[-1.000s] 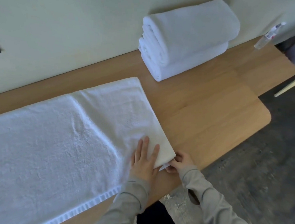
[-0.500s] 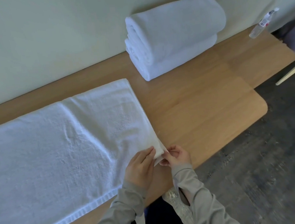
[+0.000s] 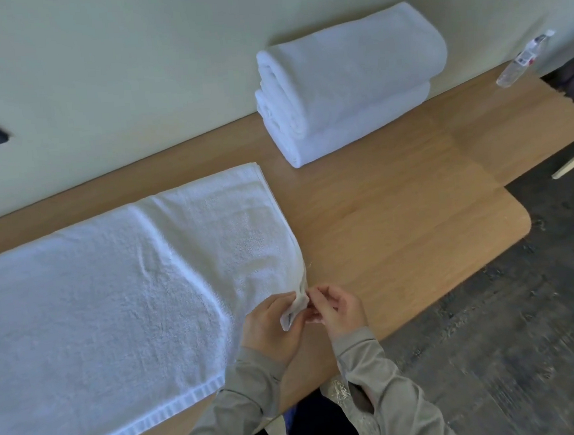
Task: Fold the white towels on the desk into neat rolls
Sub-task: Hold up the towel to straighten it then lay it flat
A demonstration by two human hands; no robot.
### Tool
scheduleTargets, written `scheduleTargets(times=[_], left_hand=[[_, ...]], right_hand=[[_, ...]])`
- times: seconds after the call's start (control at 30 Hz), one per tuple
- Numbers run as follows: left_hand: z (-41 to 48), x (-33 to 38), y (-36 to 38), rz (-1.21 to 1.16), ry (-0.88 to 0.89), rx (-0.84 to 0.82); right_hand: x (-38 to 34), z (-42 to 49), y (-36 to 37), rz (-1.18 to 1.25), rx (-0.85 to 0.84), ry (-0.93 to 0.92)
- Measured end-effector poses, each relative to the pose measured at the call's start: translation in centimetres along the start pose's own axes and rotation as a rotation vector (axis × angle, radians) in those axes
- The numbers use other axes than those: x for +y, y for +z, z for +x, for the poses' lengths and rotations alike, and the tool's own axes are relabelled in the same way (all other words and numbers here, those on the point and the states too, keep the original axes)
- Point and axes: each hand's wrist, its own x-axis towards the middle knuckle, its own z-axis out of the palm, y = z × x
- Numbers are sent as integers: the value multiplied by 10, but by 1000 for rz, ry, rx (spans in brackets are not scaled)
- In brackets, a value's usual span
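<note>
Flat white terry towel (image 3: 113,299) lay at 9 o'clock on wood surface (image 3: 400,236). Corner pinched by left hand (image 3: 270,325) & right hand (image 3: 334,308) grips. Start of roll, prob.; next needed tight, even turn-in.

The left hand (image 3: 270,328), flat a second ago, now pinches the towel (image 3: 113,299) corner, lifted off the desk (image 3: 399,225).

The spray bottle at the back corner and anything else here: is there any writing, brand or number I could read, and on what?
Spray bottle: it carries a label, too small and blurred to read.
Flat towel, rolled towels, desk: no writing visible.
</note>
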Motion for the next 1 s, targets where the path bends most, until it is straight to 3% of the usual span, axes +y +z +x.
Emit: scheduleTargets(times=[0.2,0.3,0.47,0.57,0.8,1.0], left_hand=[[5,1,-7,-43,-33,-36],[7,-7,-7,-99,-167,-39],[8,-11,-13,-220,-335,159],[6,-10,-17,-217,-232,210],[4,-1,-31,-110,21,274],[18,0,-58,-124,-196,572]], right_hand=[[-6,4,1,-4,-45,12],[-8,3,7,-51,-26,-3],[-17,0,15,-215,21,-70],[-24,-7,19,-352,39,-177],[-37,-15,31,-350,21,-276],[-38,-16,21,-408,93,-222]])
